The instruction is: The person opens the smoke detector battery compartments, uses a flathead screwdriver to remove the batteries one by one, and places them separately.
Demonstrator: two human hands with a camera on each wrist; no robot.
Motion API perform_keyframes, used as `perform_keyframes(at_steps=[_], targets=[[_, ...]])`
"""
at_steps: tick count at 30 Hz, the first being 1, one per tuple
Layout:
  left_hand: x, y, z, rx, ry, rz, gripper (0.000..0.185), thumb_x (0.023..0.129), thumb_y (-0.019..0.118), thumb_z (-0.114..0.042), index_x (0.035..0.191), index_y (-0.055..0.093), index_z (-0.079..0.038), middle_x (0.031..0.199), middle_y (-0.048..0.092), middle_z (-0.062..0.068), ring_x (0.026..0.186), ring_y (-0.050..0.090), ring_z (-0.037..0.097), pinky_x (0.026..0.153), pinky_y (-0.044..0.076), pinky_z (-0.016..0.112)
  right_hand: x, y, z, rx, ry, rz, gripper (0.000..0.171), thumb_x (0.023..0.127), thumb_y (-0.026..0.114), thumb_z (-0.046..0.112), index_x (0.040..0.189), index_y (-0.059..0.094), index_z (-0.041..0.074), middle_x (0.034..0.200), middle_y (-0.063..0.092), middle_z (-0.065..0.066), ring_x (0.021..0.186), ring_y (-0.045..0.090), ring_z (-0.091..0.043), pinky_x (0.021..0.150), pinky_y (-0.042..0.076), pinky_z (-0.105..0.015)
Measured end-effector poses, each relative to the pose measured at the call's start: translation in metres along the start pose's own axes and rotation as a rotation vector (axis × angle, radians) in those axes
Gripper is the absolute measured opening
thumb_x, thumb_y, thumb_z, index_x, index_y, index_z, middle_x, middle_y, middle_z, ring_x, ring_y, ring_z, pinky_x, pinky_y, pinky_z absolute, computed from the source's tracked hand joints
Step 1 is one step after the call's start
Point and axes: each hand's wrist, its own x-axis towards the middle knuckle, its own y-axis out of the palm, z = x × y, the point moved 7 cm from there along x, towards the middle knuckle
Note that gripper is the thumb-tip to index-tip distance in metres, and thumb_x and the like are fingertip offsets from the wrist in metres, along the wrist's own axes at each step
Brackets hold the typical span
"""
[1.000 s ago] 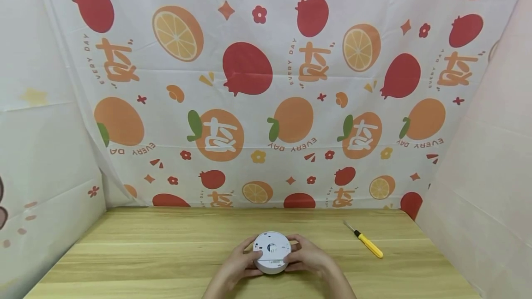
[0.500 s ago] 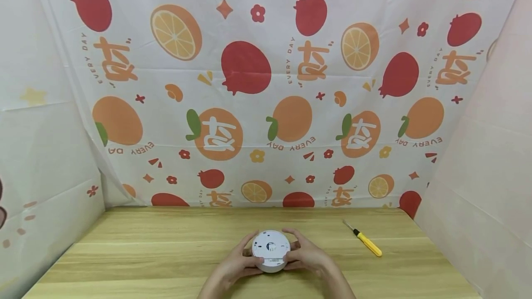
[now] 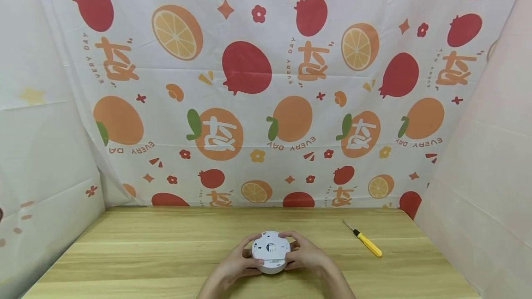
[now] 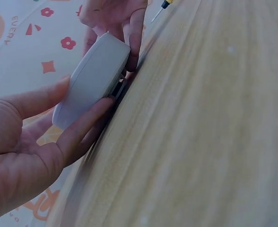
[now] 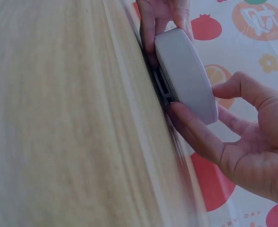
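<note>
Gripping a white round device [image 3: 270, 251] from both sides: your left hand [image 3: 235, 264] at its 9 o'clock, right hand [image 3: 305, 256] at 3, fingers curled round the rim. It sits low on the wooden table [image 3: 166, 253]; yellow screwdriver [image 3: 365, 239] lies at 2 o'clock, apart.

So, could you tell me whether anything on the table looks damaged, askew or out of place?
Nothing stands out. The left hand and right hand grip a round white device on the wooden table; its casing looks intact. A yellow-handled screwdriver lies apart, to the right.
</note>
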Motion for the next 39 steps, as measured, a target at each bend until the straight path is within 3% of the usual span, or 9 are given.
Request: perform_keyframes(at_steps=[18, 39], targets=[[0.0005, -0.0013, 0.0013, -0.028, 0.007, 0.003, 0.067, 0.08, 0.062, 0.012, 0.137, 0.027, 0.005, 0.108, 0.048, 0.026, 0.086, 0.059, 0.029, 0.078, 0.052, 0.046, -0.002, -0.0027, 0.0018, -0.084, -0.034, -0.024, 0.064, 0.068, 0.056, -0.01, 0.131, 0.048, 0.0, 0.091, 0.05, -0.021, 0.073, 0.059, -0.024, 0.065, 0.056, -0.036], [-0.0019, -0.0043, 0.0013, -0.025, -0.012, 0.03, 0.068, 0.078, 0.063, 0.012, 0.136, 0.028, 0.004, 0.112, 0.045, 0.028, 0.089, 0.058, 0.03, 0.081, 0.05, 0.045, -0.0017, -0.0008, 0.0023, -0.01, -0.034, 0.038, 0.063, 0.074, 0.053, -0.007, 0.135, 0.039, 0.002, 0.094, 0.051, -0.021, 0.076, 0.06, -0.028, 0.069, 0.055, -0.041]])
